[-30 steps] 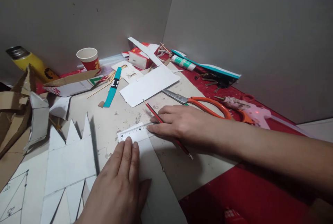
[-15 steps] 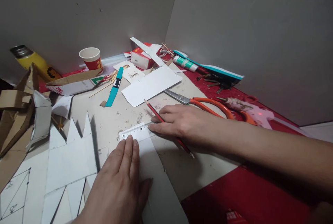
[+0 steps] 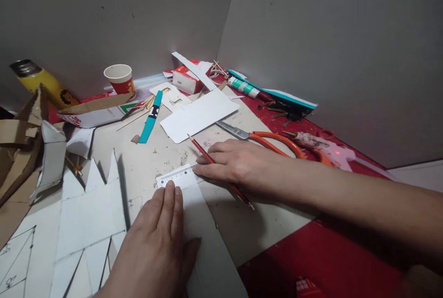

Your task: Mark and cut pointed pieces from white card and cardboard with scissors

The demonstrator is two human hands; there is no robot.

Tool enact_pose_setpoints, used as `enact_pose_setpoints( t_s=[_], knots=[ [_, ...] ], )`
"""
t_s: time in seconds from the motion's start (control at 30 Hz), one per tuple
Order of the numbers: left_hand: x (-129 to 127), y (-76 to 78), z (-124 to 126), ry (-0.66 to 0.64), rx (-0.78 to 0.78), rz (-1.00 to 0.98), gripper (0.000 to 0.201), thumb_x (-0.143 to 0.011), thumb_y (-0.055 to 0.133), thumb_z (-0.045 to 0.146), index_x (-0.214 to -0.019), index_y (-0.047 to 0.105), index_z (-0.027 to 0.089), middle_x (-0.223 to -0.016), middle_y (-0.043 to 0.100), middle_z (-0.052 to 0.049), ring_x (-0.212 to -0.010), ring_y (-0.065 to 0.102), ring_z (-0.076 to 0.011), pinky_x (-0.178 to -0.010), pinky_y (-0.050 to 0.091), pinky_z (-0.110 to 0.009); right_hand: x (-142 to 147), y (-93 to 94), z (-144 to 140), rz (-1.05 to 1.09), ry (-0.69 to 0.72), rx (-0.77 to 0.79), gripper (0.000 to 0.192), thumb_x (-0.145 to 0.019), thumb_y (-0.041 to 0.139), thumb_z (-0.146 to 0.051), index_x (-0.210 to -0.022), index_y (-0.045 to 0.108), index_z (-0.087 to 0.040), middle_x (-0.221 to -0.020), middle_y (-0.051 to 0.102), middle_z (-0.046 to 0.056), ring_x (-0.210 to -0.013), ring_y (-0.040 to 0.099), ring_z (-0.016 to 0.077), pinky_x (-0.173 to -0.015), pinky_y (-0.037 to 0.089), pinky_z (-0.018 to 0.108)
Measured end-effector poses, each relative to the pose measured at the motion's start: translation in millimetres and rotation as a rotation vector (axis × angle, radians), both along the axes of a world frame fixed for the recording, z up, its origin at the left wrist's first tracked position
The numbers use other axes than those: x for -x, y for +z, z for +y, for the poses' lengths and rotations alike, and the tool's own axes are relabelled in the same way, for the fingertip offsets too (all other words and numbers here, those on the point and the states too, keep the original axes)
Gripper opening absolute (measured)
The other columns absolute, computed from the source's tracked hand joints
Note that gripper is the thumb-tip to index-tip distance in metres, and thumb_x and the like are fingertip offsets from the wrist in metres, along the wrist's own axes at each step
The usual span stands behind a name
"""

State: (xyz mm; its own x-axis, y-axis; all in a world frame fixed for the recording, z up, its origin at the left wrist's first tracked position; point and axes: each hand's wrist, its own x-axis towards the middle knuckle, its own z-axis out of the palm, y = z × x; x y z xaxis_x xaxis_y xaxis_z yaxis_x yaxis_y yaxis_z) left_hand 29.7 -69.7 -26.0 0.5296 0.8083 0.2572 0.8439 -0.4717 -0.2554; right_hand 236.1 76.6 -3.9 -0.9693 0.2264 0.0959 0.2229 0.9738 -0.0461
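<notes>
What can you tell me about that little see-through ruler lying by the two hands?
The small clear plastic ruler is a short flat strip with fine printed marks along its far edge. It lies flat across the top of a long white card strip, slanting slightly up to the right. The left hand rests flat on the card with its fingertips at the ruler's near edge; the right hand, with a red pencil under its fingers, touches the ruler's right end.

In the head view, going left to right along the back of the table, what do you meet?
Yellow flask → paper cup → teal strip → red-and-white box → glue tube → orange-handled scissors.
</notes>
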Motion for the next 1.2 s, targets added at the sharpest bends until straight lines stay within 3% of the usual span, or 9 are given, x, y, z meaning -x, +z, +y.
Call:
enact_pose_setpoints(
  t_s=[0.3,0.43,0.6,0.77,0.83,0.9,1.0,1.1,1.2],
  knots=[
    [0.4,-2.5,0.1,0.038,0.030,-0.068,0.057,-0.076,0.061,0.033,-0.120,0.060,-0.003,-0.124,0.068,-0.026,-0.105,0.070,-0.0395,-0.077,0.064,-0.046,-0.1,1.4,1.3,0.026,-0.002,0.069,0.031,-0.097,0.047,-0.014,-0.124,0.061,-0.017,-0.096,0.071,0.013,-0.092,0.059,0.0247,-0.076,0.047,0.037],
    [1.0,-3.7,-0.7,0.052,0.032,-0.096,0.056,-0.076,0.061,0.032,-0.120,0.059,-0.002,-0.124,0.067,-0.026,-0.105,0.069,-0.0403,-0.077,0.064,-0.047,0.1,12.0,-3.2,0.217,-0.062,0.201,0.038,-0.098,0.046,-0.019,-0.135,0.053,-0.012,-0.097,0.069,0.013,-0.089,0.061,0.0229,-0.076,0.050,0.036],
    [2.4,-5.1,-1.9,0.038,0.036,-0.132,0.057,-0.075,0.062,0.030,-0.122,0.057,-0.003,-0.125,0.066,-0.028,-0.107,0.068,-0.0409,-0.079,0.063,-0.048,13.7,30.2,-22.9,0.535,-0.240,0.761,0.037,-0.102,0.043,-0.033,-0.134,0.056,-0.019,-0.097,0.072,0.005,-0.084,0.066,0.0160,-0.079,0.053,0.030],
    [3.8,-5.6,-0.3,0.010,0.042,-0.144,0.055,-0.075,0.062,0.028,-0.120,0.057,-0.002,-0.125,0.065,-0.031,-0.105,0.068,-0.0410,-0.078,0.063,-0.049,45.4,20.7,-33.7,0.729,-0.563,1.280,0.043,-0.097,0.046,-0.050,-0.096,0.070,-0.014,-0.067,0.062,0.002,-0.055,0.057,0.0122,-0.053,0.051,0.026],
    [3.8,-5.8,0.1,0.002,0.037,-0.149,0.054,-0.076,0.062,0.028,-0.120,0.058,-0.002,-0.124,0.065,-0.031,-0.104,0.069,-0.0407,-0.077,0.063,-0.048,55.8,11.7,-33.3,0.792,-0.631,1.388,0.027,-0.089,0.060,-0.041,-0.085,0.065,-0.015,-0.061,0.057,-0.003,-0.048,0.051,0.0093,-0.047,0.046,0.022],
    [3.5,-6.2,0.2,0.002,0.031,-0.150,0.054,-0.075,0.062,0.029,-0.120,0.058,-0.002,-0.124,0.065,-0.031,-0.103,0.069,-0.0409,-0.077,0.063,-0.048,62.4,3.5,-32.7,0.847,-0.669,1.403,0.014,-0.081,0.069,-0.027,-0.079,0.060,-0.017,-0.055,0.053,-0.008,-0.043,0.044,0.0066,-0.042,0.039,0.019],
    [3.4,-7.7,-0.3,-0.002,0.022,-0.145,0.056,-0.075,0.062,0.030,-0.120,0.058,-0.003,-0.124,0.065,-0.032,-0.104,0.069,-0.0414,-0.079,0.063,-0.048,66.3,-5.8,-33.6,0.925,-0.699,1.347,0.014,-0.079,0.067,-0.016,-0.077,0.054,-0.019,-0.051,0.049,-0.011,-0.039,0.039,0.0047,-0.040,0.033,0.017],
    [4.1,-9.7,-0.9,-0.011,0.001,-0.147,0.055,-0.076,0.060,0.030,-0.119,0.058,-0.004,-0.123,0.066,-0.032,-0.104,0.069,-0.0412,-0.079,0.063,-0.047,66.7,-12.3,-35.8,0.946,-0.689,1.318,0.008,-0.084,0.060,-0.018,-0.079,0.054,-0.019,-0.054,0.053,-0.008,-0.041,0.043,0.0055,-0.040,0.036,0.016],
    [4.5,-10.9,-0.5,-0.017,-0.025,-0.152,0.054,-0.078,0.058,0.030,-0.120,0.057,-0.004,-0.123,0.066,-0.031,-0.105,0.068,-0.0408,-0.080,0.062,-0.047,66.3,-17.9,-36.6,0.899,-0.698,1.339,0.015,-0.089,0.053,-0.024,-0.076,0.054,-0.018,-0.059,0.059,-0.003,-0.046,0.050,0.0075,-0.039,0.040,0.015]
  ],
)
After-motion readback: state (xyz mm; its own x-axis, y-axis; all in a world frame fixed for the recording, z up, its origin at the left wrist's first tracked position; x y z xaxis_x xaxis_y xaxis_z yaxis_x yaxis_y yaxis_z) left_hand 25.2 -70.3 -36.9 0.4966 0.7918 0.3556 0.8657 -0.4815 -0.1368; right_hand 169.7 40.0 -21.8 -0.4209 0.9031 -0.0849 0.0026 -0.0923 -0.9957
